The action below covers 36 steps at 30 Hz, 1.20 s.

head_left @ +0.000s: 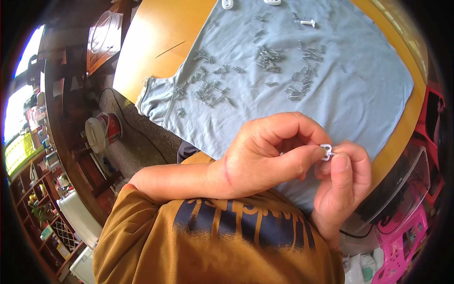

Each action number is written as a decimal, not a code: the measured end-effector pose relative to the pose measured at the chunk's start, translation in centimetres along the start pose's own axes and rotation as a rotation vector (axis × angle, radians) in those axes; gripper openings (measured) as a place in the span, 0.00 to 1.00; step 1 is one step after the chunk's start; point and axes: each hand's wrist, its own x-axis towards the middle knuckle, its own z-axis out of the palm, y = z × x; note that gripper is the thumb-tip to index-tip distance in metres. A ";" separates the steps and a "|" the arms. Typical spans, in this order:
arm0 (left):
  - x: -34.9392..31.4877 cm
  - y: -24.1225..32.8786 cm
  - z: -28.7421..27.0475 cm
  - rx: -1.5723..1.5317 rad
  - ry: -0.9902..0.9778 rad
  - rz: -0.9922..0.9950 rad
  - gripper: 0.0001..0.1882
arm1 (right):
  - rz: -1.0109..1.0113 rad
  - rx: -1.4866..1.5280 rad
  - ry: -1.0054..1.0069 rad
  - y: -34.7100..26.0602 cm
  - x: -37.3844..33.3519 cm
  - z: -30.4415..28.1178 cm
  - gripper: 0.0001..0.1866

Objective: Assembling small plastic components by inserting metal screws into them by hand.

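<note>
Close to the table's right front edge, my left hand (269, 156) pinches a small white plastic part (326, 152) with holes in it, between thumb and forefinger. From the other side, the thumb and fingers of my right hand (344, 176) close on a tiny metal piece at the part's edge; the fingertips hide most of it, so its kind cannot be told. Beyond my hands, loose metal coil springs (269, 60) lie in scattered heaps on a light blue cloth (255, 106). A white plastic pin (308, 22) with a crosswise head rests farther back.
Two white plastic pieces, one (227, 4) left of the other (272, 2), sit at the far edge of view. A thin wooden stick (170, 49) lies on the yellow tabletop (151, 28). Right of the table stand a clear bin (409, 182) and a pink plastic chair (402, 244).
</note>
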 end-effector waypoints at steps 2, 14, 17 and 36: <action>0.0 0.1 0.0 0.006 0.001 -0.015 0.07 | -0.018 -0.013 0.004 0.1 0.0 0.1 0.06; 0.1 -0.8 -0.9 0.307 -0.069 0.274 0.08 | -0.151 -0.211 0.029 0.6 -0.4 0.0 0.05; -0.1 -1.1 -0.9 0.310 -0.055 0.283 0.07 | -0.140 -0.198 -0.011 0.8 -0.4 0.1 0.05; -0.3 -1.0 -0.5 0.089 -0.036 0.130 0.06 | -0.144 -0.150 -0.016 0.8 -0.4 0.0 0.06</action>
